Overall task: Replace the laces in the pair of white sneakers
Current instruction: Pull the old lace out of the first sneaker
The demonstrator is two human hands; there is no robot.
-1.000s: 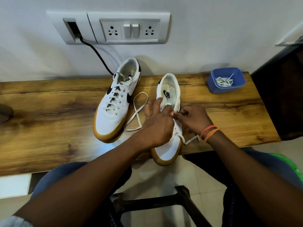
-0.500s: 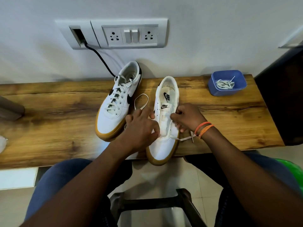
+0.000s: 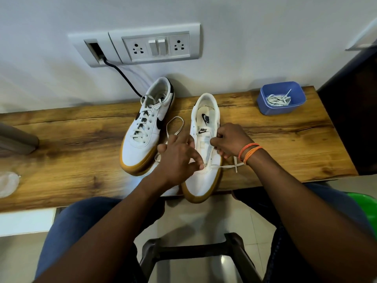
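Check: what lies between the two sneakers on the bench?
Head view: a loose white lace looped on the wood between laced sneaker and unlaced sneaker, plus the left hand.

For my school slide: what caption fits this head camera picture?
Two hands, left hand and right hand, thread a white lace through the unlaced sneaker.

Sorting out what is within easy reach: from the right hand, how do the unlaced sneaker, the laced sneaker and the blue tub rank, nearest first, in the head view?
1. Unlaced sneaker, under the right hand.
2. Laced sneaker, to its left.
3. Blue tub, at the table's far right corner.
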